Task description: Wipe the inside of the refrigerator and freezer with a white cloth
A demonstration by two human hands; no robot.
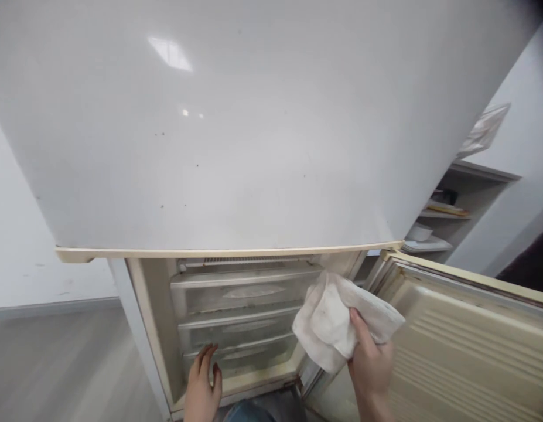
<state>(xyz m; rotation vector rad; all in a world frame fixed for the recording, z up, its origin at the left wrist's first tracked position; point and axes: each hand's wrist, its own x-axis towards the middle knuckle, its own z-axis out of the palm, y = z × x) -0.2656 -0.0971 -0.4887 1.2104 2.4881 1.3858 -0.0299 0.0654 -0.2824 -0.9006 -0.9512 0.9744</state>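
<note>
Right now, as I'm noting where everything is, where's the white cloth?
In the head view, the white cloth is right of centre, low down, held in the right hand, near the drawers' right end and the open lower door.

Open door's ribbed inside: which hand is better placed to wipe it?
Probably the right hand: it holds the white cloth and is nearer the open door. The left hand looks empty, in front of the drawers.
</note>
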